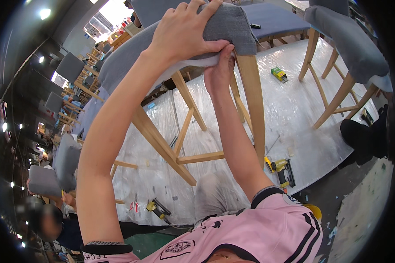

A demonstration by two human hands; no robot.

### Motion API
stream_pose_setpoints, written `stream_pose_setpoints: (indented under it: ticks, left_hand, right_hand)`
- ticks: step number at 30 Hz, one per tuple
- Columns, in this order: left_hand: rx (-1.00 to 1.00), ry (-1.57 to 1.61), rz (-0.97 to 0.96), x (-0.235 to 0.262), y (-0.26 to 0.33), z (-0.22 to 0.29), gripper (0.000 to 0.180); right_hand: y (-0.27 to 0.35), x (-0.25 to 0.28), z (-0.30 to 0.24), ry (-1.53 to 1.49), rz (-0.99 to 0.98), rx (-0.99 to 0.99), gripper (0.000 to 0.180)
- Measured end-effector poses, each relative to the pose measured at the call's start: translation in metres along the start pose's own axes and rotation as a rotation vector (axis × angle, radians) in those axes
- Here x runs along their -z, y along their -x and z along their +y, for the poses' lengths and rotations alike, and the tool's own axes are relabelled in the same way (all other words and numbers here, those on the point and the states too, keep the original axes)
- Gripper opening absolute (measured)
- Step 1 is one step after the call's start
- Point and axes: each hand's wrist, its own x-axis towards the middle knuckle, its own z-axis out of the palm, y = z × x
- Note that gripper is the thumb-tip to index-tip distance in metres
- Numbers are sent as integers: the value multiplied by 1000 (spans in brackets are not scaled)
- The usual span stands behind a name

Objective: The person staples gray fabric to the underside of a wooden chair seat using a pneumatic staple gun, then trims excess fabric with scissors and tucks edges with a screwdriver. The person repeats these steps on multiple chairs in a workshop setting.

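Yellow nail gun (pixel 281 168) at 5 o'clock on plastic-covered counter (pixel 294 109). Left hand (pixel 184 33) grips grey chair seat (pixel 224 24) fabric; right hand (pixel 219 70) pinches its underside edge.

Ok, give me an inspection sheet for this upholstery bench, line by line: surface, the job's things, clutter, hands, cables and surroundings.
Surface: workbench covered in clear plastic sheeting, wrinkled.
Job's things: chair with grey fabric seat and pale wooden legs, raised above the bench; white padding shows under the fabric edge.
Clutter: yellow power tool at the near bench edge, a second yellow tool, red-handled snips, small green and yellow box.
Hands: left hand grips over the seat's fabric edge; right hand presses up beneath it.
Cables: nothing seen.
Surroundings: more grey chairs on the bench, further chairs stacked at left, a person low at left.
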Motion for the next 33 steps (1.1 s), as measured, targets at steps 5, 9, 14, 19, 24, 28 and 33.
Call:
stream_pose_setpoints:
  ticks: [5,9,14,19,24,28,33]
  left_hand:
    - [-8,-33,-63,1,1,-4,93]
    - [-24,-33,-42,-1,0,-4,92]
    - [13,-30,-105,2,-2,0,87]
    - [123,114,-83,13,-41,-15,70]
    - [138,177,-233,1,-32,-9,61]
    - [-8,85,-1,-15,-13,4,62]
    - [-149,-388,346,-49,22,6,89]
  right_hand:
    - [12,-8,-2,141,70,123,45]
    - [8,6,4,137,-14,141,47]
    - [1,3,7,-38,-1,-15,55]
    - [16,-5,-5,-88,-30,-69,65]
    - [17,11,-6,4,-42,-19,63]
    - [19,8,-15,7,-17,-4,60]
    - [28,6,-12,27,-28,-9,58]
